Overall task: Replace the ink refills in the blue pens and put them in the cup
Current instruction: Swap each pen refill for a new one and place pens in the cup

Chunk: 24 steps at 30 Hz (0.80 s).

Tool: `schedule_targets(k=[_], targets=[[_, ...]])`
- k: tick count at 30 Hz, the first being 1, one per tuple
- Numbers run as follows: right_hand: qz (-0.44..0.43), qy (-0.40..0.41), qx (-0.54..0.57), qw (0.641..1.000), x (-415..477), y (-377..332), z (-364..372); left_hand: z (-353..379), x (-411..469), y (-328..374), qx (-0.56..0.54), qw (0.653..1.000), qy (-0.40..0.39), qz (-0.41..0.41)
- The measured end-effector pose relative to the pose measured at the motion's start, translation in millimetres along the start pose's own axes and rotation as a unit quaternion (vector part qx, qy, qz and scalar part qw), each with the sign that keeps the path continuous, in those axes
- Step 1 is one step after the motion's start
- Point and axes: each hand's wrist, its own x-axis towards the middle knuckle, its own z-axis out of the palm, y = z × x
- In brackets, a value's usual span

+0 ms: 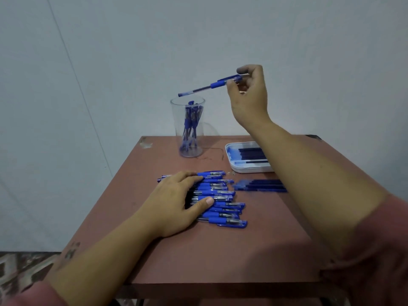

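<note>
pinching a blue pen (209, 86) by one end between thumb and fingertips, the right grip (247, 96) holds it in the air above and just right of the clear cup (187, 129). the pen slants down to the left, and its low end hangs over the cup's rim without touching it; whether that end is the tip or the cap i cannot tell for sure. nothing but pale wall (110, 62) stands behind and around the raised grip.

the cup stands upright near the far edge of the brown surface (220, 250), left of centre, with several blue pens in it. right of it a white tray (234, 167) with dark refills (251, 152) sits near the far right; the right forearm hides the tray's right side.

the left grip (176, 202) lies released, fingers straight and spread, resting on a pile of pens (223, 203) in the middle of the surface, thumb touching one of them. the pens lie side by side, ends pointing left and right. just right of the pile, in front of the tray, loose refills (260, 186) lie flat, their right ends running under the forearm.

a wide band of surface runs between the pile and the near edge, and a strip between the pile and the left edge. patterned floor (19, 268) shows past the near left corner.
</note>
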Motion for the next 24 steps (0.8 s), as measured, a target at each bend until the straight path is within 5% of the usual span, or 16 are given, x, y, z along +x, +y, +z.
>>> schedule_targets(k=[16,24], targets=[[-0.035,-0.219,-0.092,0.971,13,35,26,-1,1,-1,-0.002,1.0,-0.012,-0.002],[-0.141,-0.281,-0.187,0.93,6,46,35,-3,0,1,0.006,1.0,-0.019,-0.005]])
